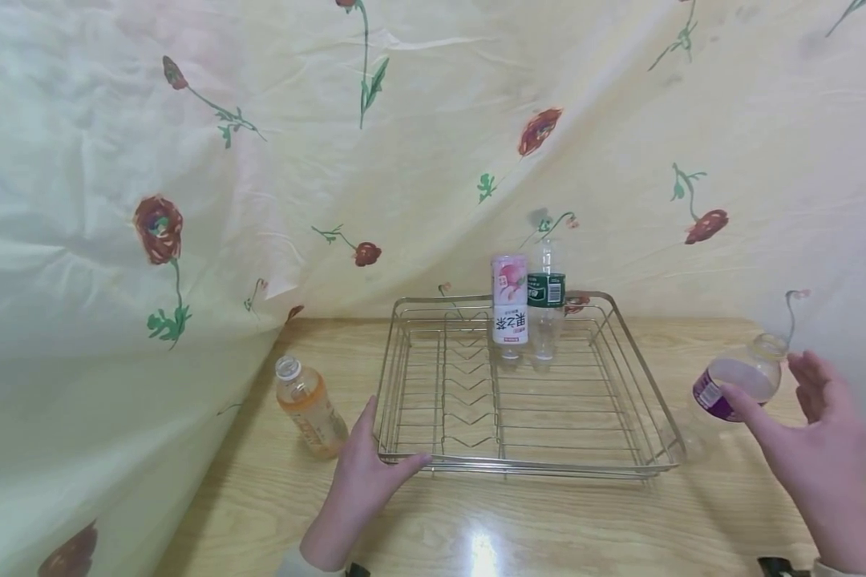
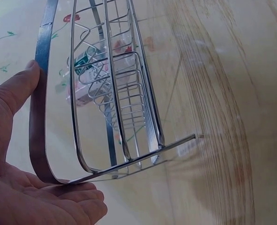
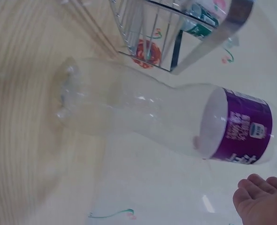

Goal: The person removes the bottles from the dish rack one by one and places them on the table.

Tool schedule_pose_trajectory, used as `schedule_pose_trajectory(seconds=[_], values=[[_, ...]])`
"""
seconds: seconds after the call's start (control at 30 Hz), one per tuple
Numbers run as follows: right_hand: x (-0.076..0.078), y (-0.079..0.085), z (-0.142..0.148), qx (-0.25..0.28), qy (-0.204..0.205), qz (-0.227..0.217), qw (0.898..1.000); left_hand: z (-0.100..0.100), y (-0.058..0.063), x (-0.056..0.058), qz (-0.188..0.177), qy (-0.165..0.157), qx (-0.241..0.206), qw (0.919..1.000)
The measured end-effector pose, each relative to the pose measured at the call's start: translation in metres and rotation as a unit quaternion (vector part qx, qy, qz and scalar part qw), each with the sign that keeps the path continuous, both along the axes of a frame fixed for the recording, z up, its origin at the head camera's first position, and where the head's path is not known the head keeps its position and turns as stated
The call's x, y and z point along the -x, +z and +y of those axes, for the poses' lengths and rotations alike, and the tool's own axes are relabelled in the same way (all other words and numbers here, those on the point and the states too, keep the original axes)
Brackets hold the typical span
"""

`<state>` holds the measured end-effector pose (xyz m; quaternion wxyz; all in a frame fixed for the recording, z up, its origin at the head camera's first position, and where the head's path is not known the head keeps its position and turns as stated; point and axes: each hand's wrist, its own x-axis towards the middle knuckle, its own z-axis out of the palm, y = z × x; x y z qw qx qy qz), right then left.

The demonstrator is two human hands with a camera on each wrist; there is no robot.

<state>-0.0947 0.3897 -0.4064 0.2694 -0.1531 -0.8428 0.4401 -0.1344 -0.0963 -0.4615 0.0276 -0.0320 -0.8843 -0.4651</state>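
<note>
A wire dish rack (image 1: 534, 462) stands on the table. My left hand (image 1: 364, 469) is spread round its front left corner, the thumb lying along the front rim. In the left wrist view the thumb tip touches the metal band and the other fingers lie by the corner. A clear plastic bottle (image 3: 162, 108) with a purple label stands upright right of the rack. My right hand (image 1: 819, 445) is open around its upper part; the thumb overlaps the label in the head view, and other fingertips stand apart from the bottle in the right wrist view.
Inside the rack, at the back, stand a bottle with a pink and white label (image 1: 510, 300), its print upside down, and a clear bottle with a green label (image 1: 546, 290). An orange bottle (image 1: 313, 413) stands left of the rack. A flowered cloth (image 1: 404, 176) hangs behind.
</note>
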Motion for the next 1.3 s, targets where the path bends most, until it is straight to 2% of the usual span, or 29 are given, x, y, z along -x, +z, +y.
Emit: schedule_pose_trajectory(seconds=[0.23, 0.43, 0.67, 0.83, 1.17, 1.3], values=[[-0.003, 0.011, 0.001, -0.009, -0.002, 0.017, 1.000, 0.000, 0.000, 0.002, 0.003, -0.005, 0.001, 1.0000], [-0.009, 0.019, -0.004, 0.009, 0.009, 0.005, 1.000, -0.001, -0.001, 0.002, 0.009, -0.009, -0.006, 0.9999], [-0.012, 0.039, -0.016, 0.031, 0.014, 0.069, 0.997, -0.001, -0.001, 0.003, 0.009, -0.014, -0.010, 0.9998], [-0.012, 0.053, -0.027, 0.032, 0.016, 0.088, 0.995, -0.002, -0.001, 0.004, 0.011, -0.014, -0.009, 0.9998], [-0.010, 0.068, -0.036, -0.042, 0.044, 0.082, 0.995, -0.002, -0.002, 0.005, 0.013, -0.018, -0.014, 0.9997], [-0.009, 0.071, -0.042, -0.061, 0.055, 0.111, 0.990, -0.002, -0.003, 0.004, 0.012, -0.013, -0.011, 0.9998]])
